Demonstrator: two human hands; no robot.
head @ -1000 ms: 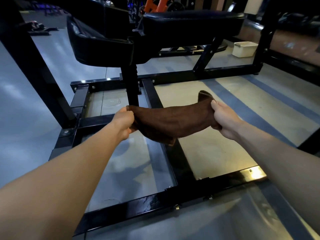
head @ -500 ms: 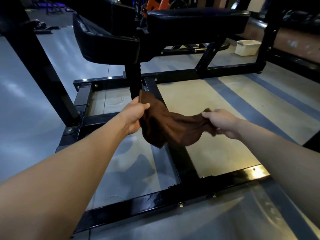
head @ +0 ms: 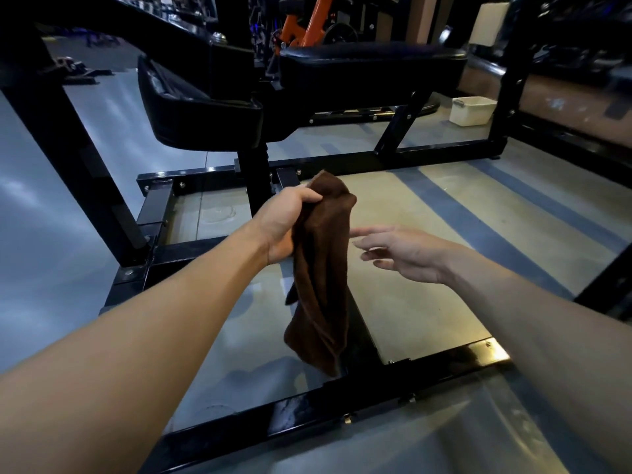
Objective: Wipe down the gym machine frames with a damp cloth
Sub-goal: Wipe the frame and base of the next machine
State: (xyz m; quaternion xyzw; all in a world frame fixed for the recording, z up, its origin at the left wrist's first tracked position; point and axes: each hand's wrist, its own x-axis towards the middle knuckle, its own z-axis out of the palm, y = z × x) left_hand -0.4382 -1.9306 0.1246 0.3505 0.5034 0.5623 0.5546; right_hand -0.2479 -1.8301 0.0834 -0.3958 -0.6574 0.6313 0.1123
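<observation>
One cloth (head: 321,268), one frame (head: 342,408), two pads, one tub, and two hands, that's pretty much the whole count here. The cloth is brown and bunched up lengthwise, hanging straight down in the air over the frame's centre bar, its bottom end dangling just above the near crossbar without touching it as far as I can see. The left hand (head: 284,224) grips the cloth near its top, fingers curled over the upper edge and thumb side tucked behind, so a little peak of fabric sticks up above the knuckles. The right hand (head: 407,254) is off the cloth, fingers loose and stretched toward it, slightly spread, tips just beside the fabric but holding nothing. The frame is black steel lying flat on the floor, with a shiny near crossbar and a post going up in the middle. On that post sit the two black pads: a pad (head: 201,111) on the left, tilted, and a flatter seat (head: 369,68) on the right. The white tub (head: 472,110) sits on the floor behind the frame at far right.
</observation>
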